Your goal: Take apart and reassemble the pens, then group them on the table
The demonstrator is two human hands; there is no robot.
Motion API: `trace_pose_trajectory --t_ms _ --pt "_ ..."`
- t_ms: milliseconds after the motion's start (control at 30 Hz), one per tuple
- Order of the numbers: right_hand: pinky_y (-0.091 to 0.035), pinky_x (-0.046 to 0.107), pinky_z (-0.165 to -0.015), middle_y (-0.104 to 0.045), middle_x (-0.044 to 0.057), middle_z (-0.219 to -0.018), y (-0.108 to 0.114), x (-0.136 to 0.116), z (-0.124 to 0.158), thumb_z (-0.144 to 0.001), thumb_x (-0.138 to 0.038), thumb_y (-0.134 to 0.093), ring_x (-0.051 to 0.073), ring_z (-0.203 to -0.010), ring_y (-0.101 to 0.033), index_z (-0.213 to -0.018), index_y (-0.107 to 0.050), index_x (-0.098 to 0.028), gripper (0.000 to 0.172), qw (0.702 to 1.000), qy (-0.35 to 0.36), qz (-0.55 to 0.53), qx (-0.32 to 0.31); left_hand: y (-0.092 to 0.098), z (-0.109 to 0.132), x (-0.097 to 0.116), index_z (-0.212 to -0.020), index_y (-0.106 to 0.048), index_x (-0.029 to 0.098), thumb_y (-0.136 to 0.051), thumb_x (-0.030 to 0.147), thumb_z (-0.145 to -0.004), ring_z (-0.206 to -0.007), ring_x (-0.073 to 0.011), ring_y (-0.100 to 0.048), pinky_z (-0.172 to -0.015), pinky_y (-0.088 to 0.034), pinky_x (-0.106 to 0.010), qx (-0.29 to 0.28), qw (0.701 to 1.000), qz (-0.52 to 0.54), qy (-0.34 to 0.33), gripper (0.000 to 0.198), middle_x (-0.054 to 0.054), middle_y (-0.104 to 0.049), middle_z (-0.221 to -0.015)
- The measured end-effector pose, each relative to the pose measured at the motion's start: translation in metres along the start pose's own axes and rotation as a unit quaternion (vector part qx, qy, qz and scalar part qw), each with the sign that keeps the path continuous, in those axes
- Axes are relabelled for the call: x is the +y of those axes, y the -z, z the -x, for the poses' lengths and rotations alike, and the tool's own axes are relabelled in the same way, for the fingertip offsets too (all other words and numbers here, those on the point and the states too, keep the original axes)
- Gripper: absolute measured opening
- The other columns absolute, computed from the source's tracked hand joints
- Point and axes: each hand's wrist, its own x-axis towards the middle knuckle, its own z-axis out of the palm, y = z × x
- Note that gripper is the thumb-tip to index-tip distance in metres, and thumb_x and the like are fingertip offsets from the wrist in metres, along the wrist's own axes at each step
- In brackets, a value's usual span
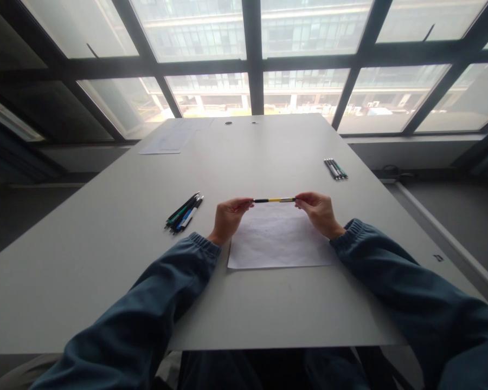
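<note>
Two hands: left hand (229, 218) and right hand (318, 212), apart, each pinching one end of the same black-and-yellow pen (275, 200).
Left grip: thumb and fingers closed tight on the pen's dark left end.
Right grip: thumb and fingertips meeting at the other end, beside the clip.
Pen's place: held level, left to right, between the hands, by the far edge of the white sheet (280, 244); its height above the table (260, 162) I cannot tell.
Pen's handling: likely light and stiff, its barrel probably smooth enough to roll or slip; clip and tip would be the delicate parts, so a light pinch at the ends or around the middle should serve.
Pens in hand: one.
Left pen pile (183, 213): at least five, overlapping and fanned, beyond exact counting.
Right pen row (335, 169): apparently four, side by side.
Paper: one sheet beneath the hands, plus far-left papers (165, 138), at least two, overlapping.
Small items: one dark disc (228, 123) at the far edge, one dark scrap (438, 258) near the right edge.
</note>
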Motion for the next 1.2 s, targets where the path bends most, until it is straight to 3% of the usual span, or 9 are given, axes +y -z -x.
trace_pose_trajectory --t_ms 1200 --pt "-0.056 0.032 -0.065 -0.072 0.005 -0.071 -0.0031 -0.0027 -0.0004 -0.073 -0.041 -0.081 0.017 -0.065 -0.067 -0.086 -0.076 -0.016 0.028 1.000 0.009 0.003 0.008 0.0014 -0.0012 0.0007 -0.099 -0.079 0.015 -0.077 0.042 -0.082 -0.076 -0.0208 -0.075 -0.073 -0.062 -0.032 0.002 1.000 -0.026 -0.003 0.032 -0.009 -0.078 -0.086"
